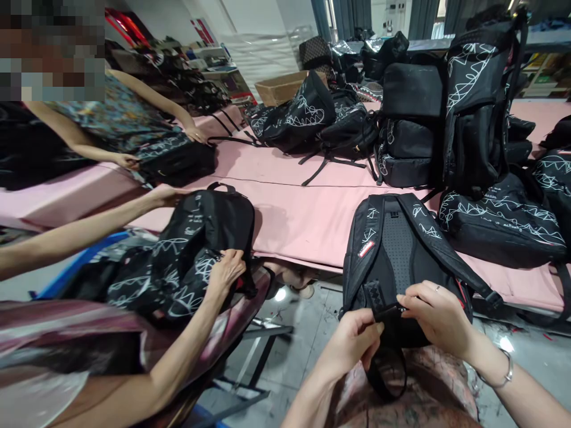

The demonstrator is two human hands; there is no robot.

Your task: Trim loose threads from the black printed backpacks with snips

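In front of me a black backpack (pixel 395 238) leans on the table edge, its padded back panel and shoulder straps facing me. White scribbled prints run along both straps, and a small red-and-white label sits on the left one. My left hand (pixel 357 339) pinches one end of a short black strap piece (pixel 387 311) at the lower part of the pack. The other end is between the fingers of my right hand (pixel 430 312), which wears a ring. A loop of black webbing (pixel 392 380) hangs below, over my lap.
Black backpacks are stacked on the pink table (pixel 294 208) at the right, beside a tall upright pack (pixel 477 113). More bags and a cardboard box (pixel 285 88) are behind. At left, a co-worker's hands hold another backpack (pixel 227 220); a second co-worker handles a black bag (pixel 182 160).
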